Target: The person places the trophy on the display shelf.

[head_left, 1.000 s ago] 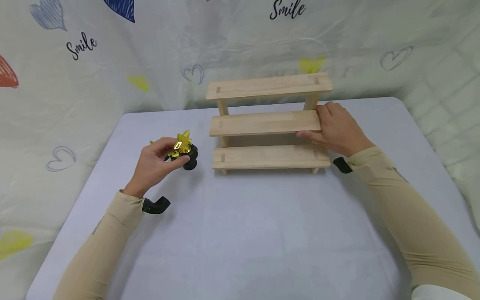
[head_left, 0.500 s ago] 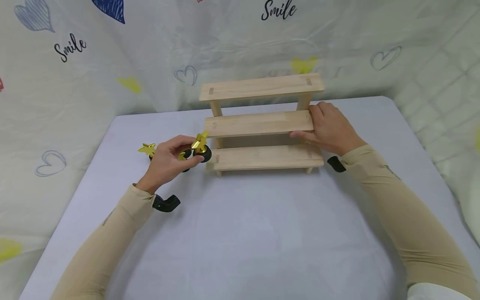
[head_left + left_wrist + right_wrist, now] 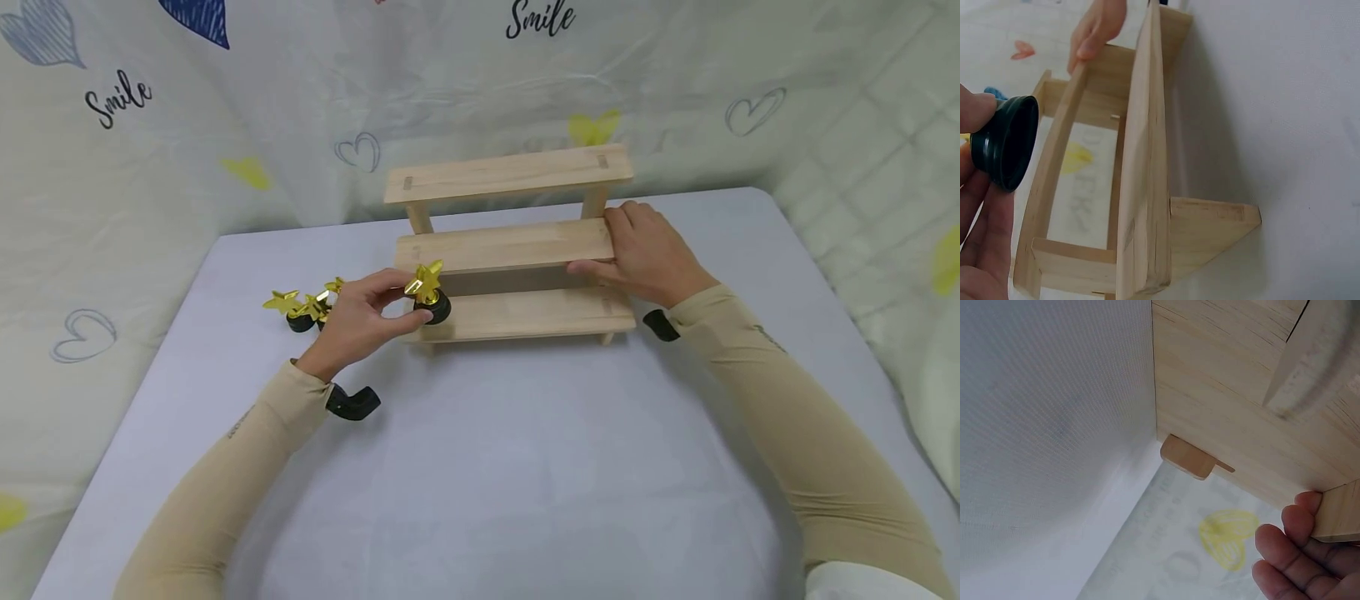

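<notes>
My left hand (image 3: 360,321) pinches a small gold star trophy (image 3: 426,283) by its black base (image 3: 1005,142), between thumb and fingers. In the head view the trophy overlaps the left end of the lowest board of a three-tier wooden shelf (image 3: 517,246). The left wrist view shows the hollow underside of the base, beside the shelf boards. At the shelf's right side, my right hand (image 3: 648,254) grips the end of the middle board, thumb at its front edge. Its fingertips (image 3: 1282,540) curl at the board's end in the right wrist view.
More gold star trophies with black bases (image 3: 300,323) stand on the white table (image 3: 480,467) left of my left hand, partly hidden by it. A pale printed curtain (image 3: 300,100) hangs right behind the table's back edge.
My left hand has carried the trophy rightward to the shelf's left end, uncovering the other trophies behind it. The right hand keeps its grip on the middle board. The whole view has shifted slightly.
</notes>
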`<state>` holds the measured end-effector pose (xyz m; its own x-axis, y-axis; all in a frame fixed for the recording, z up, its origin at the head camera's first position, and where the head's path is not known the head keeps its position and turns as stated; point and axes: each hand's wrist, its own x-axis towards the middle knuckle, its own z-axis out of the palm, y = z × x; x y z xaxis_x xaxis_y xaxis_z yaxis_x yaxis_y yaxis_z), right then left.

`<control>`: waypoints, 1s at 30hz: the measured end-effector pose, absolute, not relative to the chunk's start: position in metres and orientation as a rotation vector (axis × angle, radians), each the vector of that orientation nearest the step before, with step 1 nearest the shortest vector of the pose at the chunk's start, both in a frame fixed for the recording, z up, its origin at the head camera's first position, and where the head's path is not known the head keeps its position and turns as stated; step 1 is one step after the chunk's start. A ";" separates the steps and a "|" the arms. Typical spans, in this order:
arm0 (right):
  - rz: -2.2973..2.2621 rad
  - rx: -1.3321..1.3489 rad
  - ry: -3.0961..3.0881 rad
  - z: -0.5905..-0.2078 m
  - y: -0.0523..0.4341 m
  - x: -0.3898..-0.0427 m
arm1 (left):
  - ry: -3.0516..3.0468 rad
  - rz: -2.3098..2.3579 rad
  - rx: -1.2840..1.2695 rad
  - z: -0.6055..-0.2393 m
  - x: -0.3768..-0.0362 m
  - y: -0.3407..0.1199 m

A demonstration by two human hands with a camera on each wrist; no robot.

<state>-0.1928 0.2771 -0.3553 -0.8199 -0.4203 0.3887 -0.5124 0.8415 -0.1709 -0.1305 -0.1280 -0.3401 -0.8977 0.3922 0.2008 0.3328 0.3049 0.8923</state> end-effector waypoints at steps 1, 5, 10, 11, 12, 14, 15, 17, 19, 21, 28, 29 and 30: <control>0.384 0.702 -2.681 -0.355 0.277 -0.193 | 2.491 1.679 0.695 -0.340 -0.131 -0.126; 0.376 0.708 -2.674 -0.355 0.277 -0.193 | 2.479 1.660 0.694 -0.341 -0.132 -0.117; 0.352 0.712 -2.676 -0.355 0.276 -0.193 | 2.440 1.654 0.724 -0.345 -0.136 -0.104; 0.342 0.717 -2.674 -0.355 0.277 -0.194 | 2.434 1.650 0.736 -0.346 -0.136 -0.101; 0.332 0.723 -2.670 -0.354 0.277 -0.194 | 2.431 1.646 0.748 -0.347 -0.137 -0.098; 0.309 0.743 -2.654 -0.354 0.277 -0.194 | 2.418 1.645 0.773 -0.349 -0.138 -0.093; 0.296 0.755 -2.644 -0.354 0.277 -0.195 | 2.408 1.652 0.787 -0.350 -0.138 -0.090; 0.273 0.773 -2.627 -0.354 0.278 -0.195 | 2.381 1.668 0.803 -0.352 -0.138 -0.083; 0.254 0.782 -2.614 -0.353 0.278 -0.195 | 2.355 1.680 0.822 -0.353 -0.139 -0.076; 0.239 0.781 -2.608 -0.353 0.278 -0.194 | 2.340 1.674 0.831 -0.355 -0.139 -0.069; 0.173 0.783 -2.583 -0.352 0.278 -0.193 | 2.317 1.649 0.855 -0.362 -0.141 -0.046; 0.168 0.783 -2.579 -0.352 0.278 -0.193 | 2.310 1.652 0.865 -0.363 -0.141 -0.042; 0.164 0.782 -2.576 -0.352 0.279 -0.193 | 2.299 1.657 0.874 -0.364 -0.141 -0.039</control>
<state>-0.1929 0.2787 -0.3519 -0.7428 -0.5010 0.4441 -0.5532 0.8329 0.0143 -0.1414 -0.0390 -0.3640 -0.8122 0.5511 0.1914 0.3559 0.2081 0.9111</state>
